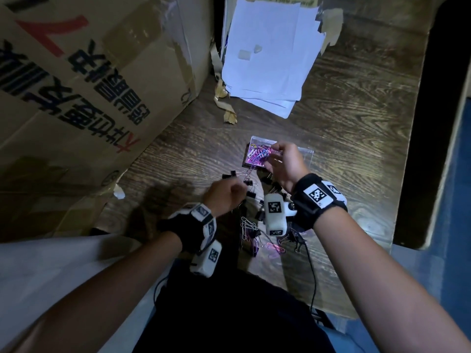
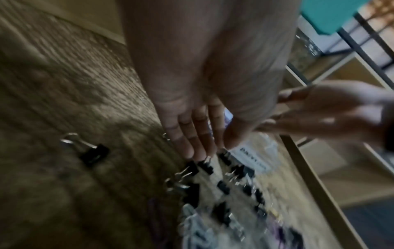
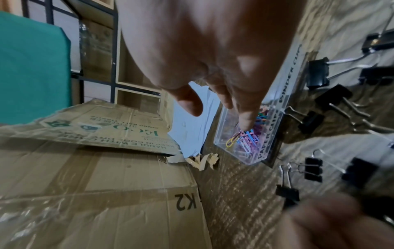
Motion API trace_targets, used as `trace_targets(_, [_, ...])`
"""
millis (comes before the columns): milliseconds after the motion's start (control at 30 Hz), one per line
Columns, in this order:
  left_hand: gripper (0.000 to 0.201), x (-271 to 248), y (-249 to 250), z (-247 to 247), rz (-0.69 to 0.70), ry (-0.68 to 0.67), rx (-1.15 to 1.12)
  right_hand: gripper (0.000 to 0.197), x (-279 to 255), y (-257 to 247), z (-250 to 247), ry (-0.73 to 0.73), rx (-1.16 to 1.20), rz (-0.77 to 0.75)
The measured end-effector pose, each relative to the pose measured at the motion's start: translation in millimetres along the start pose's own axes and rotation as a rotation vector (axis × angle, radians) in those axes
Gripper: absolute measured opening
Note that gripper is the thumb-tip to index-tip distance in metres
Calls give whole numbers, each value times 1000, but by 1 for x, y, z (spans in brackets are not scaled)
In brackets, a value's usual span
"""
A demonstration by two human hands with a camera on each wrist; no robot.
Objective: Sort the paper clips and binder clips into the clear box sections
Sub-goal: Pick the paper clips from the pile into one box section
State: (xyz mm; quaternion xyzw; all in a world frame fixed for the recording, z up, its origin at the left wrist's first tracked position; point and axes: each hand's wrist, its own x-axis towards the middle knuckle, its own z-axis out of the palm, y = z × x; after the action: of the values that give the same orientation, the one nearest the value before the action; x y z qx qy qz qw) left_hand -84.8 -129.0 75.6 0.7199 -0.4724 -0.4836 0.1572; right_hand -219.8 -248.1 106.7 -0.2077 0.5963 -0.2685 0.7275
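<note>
At frame centre, the right hand (image 1: 286, 163) reaches loose-fingered into the clear box (image 1: 304, 155); the left hand (image 1: 224, 196) hovers over binder clips (image 3: 317, 74), grip unclear.

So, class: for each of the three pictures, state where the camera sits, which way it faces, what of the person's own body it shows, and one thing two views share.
Head: worn on the head, facing down at the wooden table; both forearms, left hand and right hand show.
Left wrist: looks along the left hand's fingers at black binder clips; the right hand also shows.
Right wrist: looks along the right hand's fingers into the clear box of coloured paper clips.
Shared: head and right wrist both show the clear box.
</note>
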Motion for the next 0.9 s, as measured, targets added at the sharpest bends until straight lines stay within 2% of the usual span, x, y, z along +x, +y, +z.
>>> trace_targets(67, [13, -11, -12, 9, 74, -87, 60, 17, -1, 2, -5, 23, -92, -84])
trace_targets(100, [17, -15, -19, 14, 125, -138, 67, 16, -1, 4, -11, 49, -153, -132])
trace_targets(200, [48, -24, -33, 23, 210, -278, 394, 8, -12, 15, -34, 109, -440, -290])
trace_targets(267, [55, -27, -40, 25, 249, -300, 501, 13, -22, 23, -55, 87, -640, -345])
trace_targets(333, [46, -28, -44, 27, 294, -262, 490, 16, -29, 35, -77, 41, -895, -345])
trace_targets(433, [34, -26, -44, 25, 330, -189, 464, 10, -38, 51, -102, -163, -1186, -208])
trace_targets(500, [32, -23, -44, 22, 322, -156, 481, 20, -41, 63, -112, -262, -1309, -148])
trace_targets(600, [33, -23, -43, 18, 318, -123, 488, 34, -41, 82, -121, -286, -1456, -198])
trace_targets(667, [37, -24, -41, 18, 356, -162, 537, 37, -41, 93, -125, -260, -1499, -276])
trace_targets(767, [44, -28, -38, 26, 420, -224, 641, 28, -41, 100, -127, -201, -1462, -351])
trace_targets(900, [34, -28, -34, 39, 454, -200, 757, 18, -46, 105, -125, -199, -1478, -448])
